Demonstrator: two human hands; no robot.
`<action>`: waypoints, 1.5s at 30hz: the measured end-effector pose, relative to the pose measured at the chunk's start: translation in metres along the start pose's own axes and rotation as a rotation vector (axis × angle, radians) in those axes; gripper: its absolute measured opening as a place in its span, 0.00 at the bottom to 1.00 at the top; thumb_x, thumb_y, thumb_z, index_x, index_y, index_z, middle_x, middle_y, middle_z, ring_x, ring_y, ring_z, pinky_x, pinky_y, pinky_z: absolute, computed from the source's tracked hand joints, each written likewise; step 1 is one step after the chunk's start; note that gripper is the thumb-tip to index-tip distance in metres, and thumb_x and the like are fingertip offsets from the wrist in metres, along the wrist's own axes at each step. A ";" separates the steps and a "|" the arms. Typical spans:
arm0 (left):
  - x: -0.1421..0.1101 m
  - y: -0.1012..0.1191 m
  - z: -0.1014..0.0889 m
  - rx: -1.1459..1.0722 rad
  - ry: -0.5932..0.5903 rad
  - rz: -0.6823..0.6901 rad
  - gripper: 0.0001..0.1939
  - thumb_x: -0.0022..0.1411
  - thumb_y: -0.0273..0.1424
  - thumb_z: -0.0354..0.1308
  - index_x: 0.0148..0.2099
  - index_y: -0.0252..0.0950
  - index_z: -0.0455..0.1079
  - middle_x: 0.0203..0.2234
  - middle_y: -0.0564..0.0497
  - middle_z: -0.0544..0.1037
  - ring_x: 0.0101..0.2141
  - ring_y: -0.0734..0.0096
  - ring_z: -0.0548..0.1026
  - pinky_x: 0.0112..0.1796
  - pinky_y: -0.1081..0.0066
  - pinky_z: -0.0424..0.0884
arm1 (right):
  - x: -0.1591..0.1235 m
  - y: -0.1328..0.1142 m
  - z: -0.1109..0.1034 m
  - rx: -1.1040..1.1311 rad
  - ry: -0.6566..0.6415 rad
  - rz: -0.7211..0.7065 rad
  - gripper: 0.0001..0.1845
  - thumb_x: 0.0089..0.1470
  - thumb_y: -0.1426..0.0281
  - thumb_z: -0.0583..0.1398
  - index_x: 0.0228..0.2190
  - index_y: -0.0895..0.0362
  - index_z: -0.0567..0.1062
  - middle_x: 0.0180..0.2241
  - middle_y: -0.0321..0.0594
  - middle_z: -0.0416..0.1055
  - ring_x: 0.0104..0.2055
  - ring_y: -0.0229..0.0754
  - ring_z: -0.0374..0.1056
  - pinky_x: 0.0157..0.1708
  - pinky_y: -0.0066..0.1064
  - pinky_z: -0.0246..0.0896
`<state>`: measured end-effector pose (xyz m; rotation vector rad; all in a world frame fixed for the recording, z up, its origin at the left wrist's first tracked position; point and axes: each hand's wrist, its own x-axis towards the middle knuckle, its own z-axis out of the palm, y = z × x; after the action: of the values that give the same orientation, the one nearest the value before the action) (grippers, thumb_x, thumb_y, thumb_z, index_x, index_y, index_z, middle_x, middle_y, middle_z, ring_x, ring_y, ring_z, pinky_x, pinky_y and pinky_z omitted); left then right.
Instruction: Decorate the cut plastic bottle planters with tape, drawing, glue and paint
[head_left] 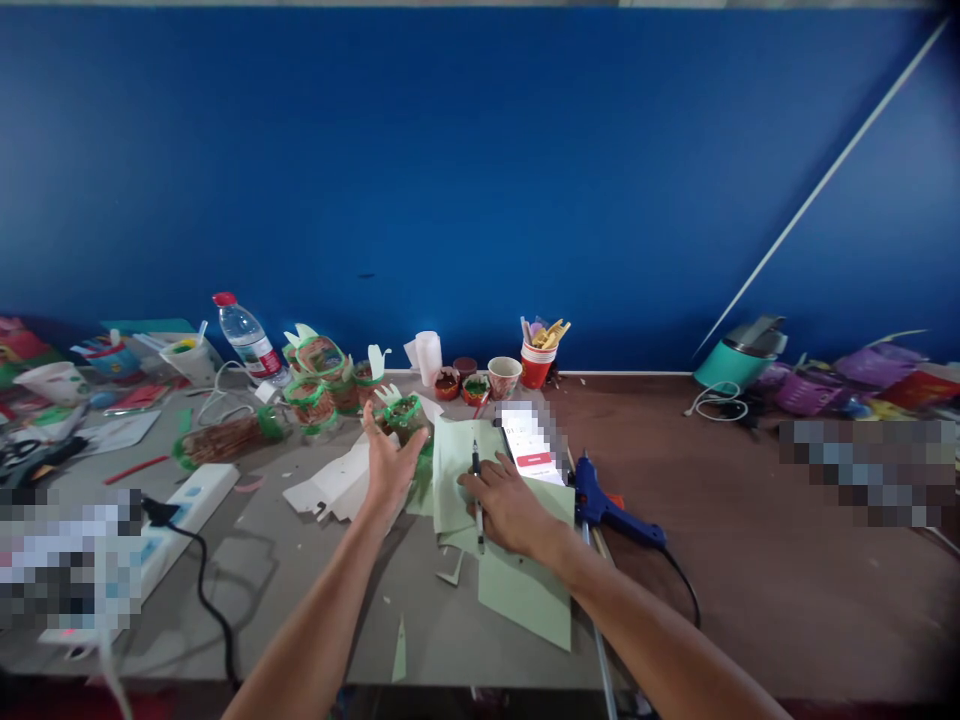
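My left hand [390, 465] has its thumb and fingers apart around a small cup wrapped in green and brown [403, 408], with pale paper pieces standing up from it. Whether the fingertips touch the cup I cannot tell. Palm down, my right hand [506, 500] rests on pale green paper [454, 455]. A black-and-clear pen [478, 510] lies among its fingers, tip pointing away from me. Another green sheet [525, 600] shows beneath my right wrist. White cut paper [337, 480] lies left of my left hand.
A phone with a lit screen [531, 450] and a blue glue gun [611, 510] lie right of the paper. Small cups, including a red one holding wooden sticks [536, 365], line the back. At left are a water bottle [251, 340] and a power strip [184, 525].
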<state>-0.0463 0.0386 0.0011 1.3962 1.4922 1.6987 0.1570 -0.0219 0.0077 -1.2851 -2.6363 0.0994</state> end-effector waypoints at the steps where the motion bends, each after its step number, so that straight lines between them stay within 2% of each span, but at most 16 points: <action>1: -0.001 0.002 0.000 0.000 -0.007 -0.022 0.53 0.51 0.37 0.67 0.70 0.38 0.38 0.59 0.35 0.64 0.56 0.51 0.68 0.56 0.53 0.64 | 0.000 0.000 0.000 -0.010 -0.011 -0.013 0.18 0.54 0.73 0.58 0.48 0.58 0.71 0.40 0.48 0.73 0.49 0.51 0.65 0.59 0.46 0.44; 4: -0.002 0.006 0.000 0.010 0.021 -0.029 0.52 0.51 0.37 0.67 0.70 0.39 0.39 0.59 0.34 0.64 0.56 0.51 0.68 0.55 0.52 0.65 | 0.000 0.001 0.002 -0.015 -0.015 -0.010 0.17 0.56 0.73 0.58 0.48 0.58 0.71 0.41 0.48 0.72 0.49 0.51 0.65 0.58 0.45 0.45; 10: 0.004 0.010 -0.004 -0.095 0.151 0.156 0.48 0.52 0.37 0.66 0.68 0.40 0.44 0.60 0.36 0.63 0.55 0.55 0.70 0.53 0.57 0.68 | 0.001 0.001 0.004 -0.002 -0.034 0.006 0.20 0.57 0.73 0.56 0.52 0.58 0.69 0.43 0.49 0.72 0.50 0.51 0.65 0.60 0.47 0.43; 13: 0.003 0.012 -0.003 -0.139 0.178 0.200 0.46 0.53 0.38 0.66 0.67 0.40 0.46 0.61 0.36 0.62 0.55 0.56 0.70 0.54 0.58 0.67 | 0.001 0.001 0.006 0.005 -0.030 0.002 0.20 0.57 0.73 0.56 0.51 0.58 0.69 0.42 0.49 0.72 0.50 0.51 0.66 0.60 0.48 0.45; 15: -0.002 0.014 0.001 -0.182 0.136 0.182 0.45 0.54 0.39 0.65 0.67 0.40 0.46 0.60 0.36 0.62 0.55 0.57 0.70 0.53 0.59 0.68 | 0.001 0.001 0.005 0.022 -0.005 -0.007 0.20 0.56 0.74 0.56 0.51 0.58 0.69 0.42 0.50 0.73 0.50 0.52 0.66 0.60 0.49 0.46; 17: -0.008 0.013 0.006 -0.225 0.031 0.124 0.44 0.55 0.39 0.64 0.67 0.41 0.44 0.59 0.36 0.64 0.53 0.58 0.71 0.50 0.60 0.70 | 0.001 0.001 0.003 0.057 0.076 -0.019 0.21 0.56 0.74 0.56 0.52 0.59 0.68 0.44 0.51 0.73 0.50 0.52 0.66 0.60 0.49 0.48; 20: -0.016 0.009 0.013 -0.236 -0.150 0.020 0.44 0.55 0.40 0.63 0.67 0.41 0.44 0.54 0.37 0.69 0.49 0.58 0.75 0.46 0.60 0.73 | 0.001 0.001 0.000 0.122 0.315 -0.037 0.23 0.57 0.74 0.55 0.55 0.60 0.66 0.46 0.52 0.72 0.52 0.52 0.65 0.60 0.48 0.51; 23: -0.018 0.001 0.016 -0.198 -0.217 -0.087 0.44 0.54 0.39 0.64 0.66 0.40 0.44 0.51 0.39 0.71 0.44 0.59 0.77 0.43 0.59 0.74 | 0.000 0.002 -0.001 0.148 0.518 -0.053 0.24 0.59 0.73 0.53 0.57 0.60 0.62 0.48 0.53 0.73 0.52 0.53 0.66 0.57 0.50 0.54; 27: -0.014 -0.010 0.017 -0.149 -0.228 -0.196 0.43 0.54 0.41 0.64 0.64 0.37 0.47 0.44 0.42 0.74 0.41 0.61 0.77 0.42 0.59 0.73 | -0.004 0.002 0.001 0.151 0.577 -0.083 0.28 0.60 0.72 0.52 0.61 0.59 0.55 0.46 0.52 0.74 0.48 0.53 0.69 0.55 0.52 0.56; 31: -0.012 -0.017 0.018 -0.126 -0.269 -0.208 0.42 0.52 0.42 0.65 0.62 0.34 0.51 0.35 0.48 0.76 0.37 0.61 0.77 0.41 0.59 0.73 | -0.005 0.000 0.000 0.179 0.610 -0.155 0.31 0.61 0.72 0.51 0.63 0.60 0.48 0.47 0.52 0.74 0.47 0.52 0.70 0.56 0.52 0.56; 34: -0.012 -0.015 0.018 -0.125 -0.252 -0.177 0.39 0.52 0.42 0.65 0.61 0.35 0.53 0.34 0.49 0.76 0.36 0.63 0.77 0.41 0.60 0.73 | -0.004 -0.001 0.002 0.206 0.567 -0.199 0.31 0.61 0.71 0.51 0.63 0.62 0.50 0.46 0.50 0.75 0.46 0.50 0.70 0.56 0.49 0.57; 38: -0.009 -0.008 0.015 -0.066 -0.186 -0.134 0.36 0.53 0.43 0.64 0.59 0.34 0.56 0.38 0.46 0.75 0.38 0.63 0.76 0.42 0.61 0.72 | 0.000 0.002 0.007 0.156 0.378 -0.127 0.27 0.59 0.72 0.52 0.60 0.63 0.59 0.39 0.48 0.76 0.41 0.49 0.70 0.55 0.46 0.57; 40: -0.007 -0.006 0.013 -0.086 -0.175 -0.109 0.36 0.53 0.44 0.63 0.58 0.35 0.57 0.41 0.45 0.75 0.40 0.62 0.76 0.42 0.62 0.72 | 0.002 0.004 0.009 0.126 0.297 -0.085 0.31 0.57 0.74 0.53 0.61 0.65 0.58 0.37 0.49 0.76 0.40 0.50 0.69 0.52 0.46 0.58; 43: -0.005 -0.005 0.012 -0.094 -0.189 -0.106 0.36 0.53 0.46 0.63 0.59 0.36 0.56 0.41 0.45 0.74 0.40 0.62 0.75 0.41 0.63 0.72 | 0.003 0.006 0.009 0.090 0.244 -0.008 0.38 0.53 0.78 0.53 0.64 0.68 0.51 0.40 0.52 0.76 0.40 0.51 0.68 0.46 0.43 0.59; 45: -0.006 -0.007 0.012 -0.075 -0.194 -0.102 0.37 0.53 0.46 0.63 0.59 0.36 0.56 0.41 0.45 0.74 0.40 0.62 0.75 0.42 0.62 0.72 | 0.004 0.005 0.007 0.061 0.235 0.056 0.37 0.53 0.79 0.53 0.63 0.69 0.52 0.40 0.52 0.76 0.40 0.51 0.68 0.45 0.42 0.59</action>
<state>-0.0352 0.0410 -0.0084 1.3786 1.3554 1.4963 0.1570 -0.0158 0.0011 -1.2668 -2.3830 0.0348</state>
